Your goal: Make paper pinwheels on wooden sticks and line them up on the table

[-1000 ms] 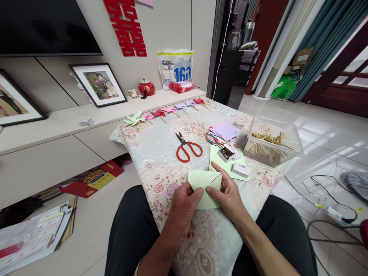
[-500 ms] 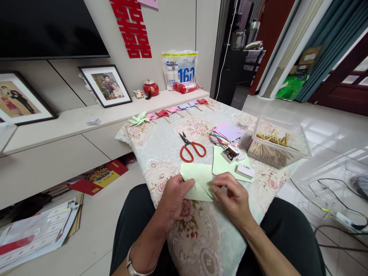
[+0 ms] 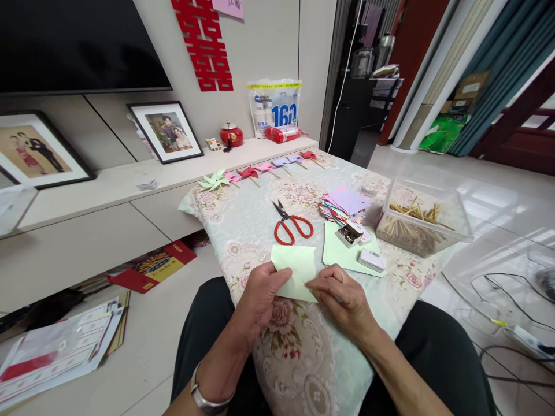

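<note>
A light green paper square [image 3: 299, 263] is held over the near part of the table, a slit showing toward its lower right. My left hand [image 3: 262, 292] grips its left edge, thumb on top. With thumb and forefinger, my right hand [image 3: 340, 294] pinches the paper at its right side, near the slit. Just beyond lie scissors [image 3: 289, 222] with red handles, blades apart. To the right, a stack of green paper [image 3: 336, 254] carries an open small box of metal pins [image 3: 349, 234] and a closed white box [image 3: 372, 260].
Coloured paper squares [image 3: 347, 201] are piled behind the boxes. A clear plastic bin [image 3: 427, 240] of thin wooden sticks stands at the right. Several paper pinwheels [image 3: 248, 173] line the table's far edge, before a low cabinet [image 3: 108, 185] with framed photos [image 3: 167, 133].
My right hand has moved left and slightly down along the paper, its fingers now pinching nearer the middle. My left hand keeps its hold. The view has shifted slightly.
</note>
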Action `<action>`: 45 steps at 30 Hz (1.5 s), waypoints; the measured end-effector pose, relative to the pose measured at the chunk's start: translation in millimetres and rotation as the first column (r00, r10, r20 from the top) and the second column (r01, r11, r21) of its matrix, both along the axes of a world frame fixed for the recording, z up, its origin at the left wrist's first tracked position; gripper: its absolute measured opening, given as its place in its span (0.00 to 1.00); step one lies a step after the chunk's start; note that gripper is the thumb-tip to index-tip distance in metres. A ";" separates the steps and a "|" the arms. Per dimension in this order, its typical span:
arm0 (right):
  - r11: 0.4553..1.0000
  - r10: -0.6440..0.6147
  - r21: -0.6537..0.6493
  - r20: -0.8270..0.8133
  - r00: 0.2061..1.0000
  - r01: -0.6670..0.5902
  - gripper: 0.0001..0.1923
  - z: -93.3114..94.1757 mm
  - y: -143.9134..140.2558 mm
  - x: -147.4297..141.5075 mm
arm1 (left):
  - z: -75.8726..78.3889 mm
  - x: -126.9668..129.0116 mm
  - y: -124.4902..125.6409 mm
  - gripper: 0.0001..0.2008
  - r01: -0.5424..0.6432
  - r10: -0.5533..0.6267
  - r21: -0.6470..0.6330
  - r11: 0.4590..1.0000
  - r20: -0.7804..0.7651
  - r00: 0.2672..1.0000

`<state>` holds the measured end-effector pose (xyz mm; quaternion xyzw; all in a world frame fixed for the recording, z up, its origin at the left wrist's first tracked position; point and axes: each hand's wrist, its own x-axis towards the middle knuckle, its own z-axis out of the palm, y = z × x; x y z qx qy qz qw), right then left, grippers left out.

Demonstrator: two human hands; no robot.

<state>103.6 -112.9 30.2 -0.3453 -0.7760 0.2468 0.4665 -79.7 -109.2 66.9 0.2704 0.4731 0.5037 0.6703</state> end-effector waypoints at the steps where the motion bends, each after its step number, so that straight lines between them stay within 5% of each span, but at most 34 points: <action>1: 1.000 0.002 0.003 0.004 1.000 -0.002 0.13 -0.3 0.0 -0.4 | 0.1 -0.4 0.1 0.15 0.002 -0.002 -0.005 1.000 0.002 1.000; 12: 0.997 0.062 -0.038 0.022 0.998 -0.061 0.08 5.7 -2.2 -0.5 | -10.6 9.1 -3.5 0.11 0.049 -0.037 0.056 0.997 -0.199 0.979; 23: 0.969 0.103 -0.230 0.043 0.994 -0.091 0.08 12.7 -2.7 -1.4 | -4.8 13.4 -11.1 0.09 0.094 -0.014 0.122 0.988 -0.538 0.843; 45: 0.934 -0.041 -0.355 0.028 0.999 0.049 0.10 9.2 -1.8 -5.7 | 2.0 17.9 -16.8 0.06 0.079 -0.042 0.096 0.992 -0.340 0.939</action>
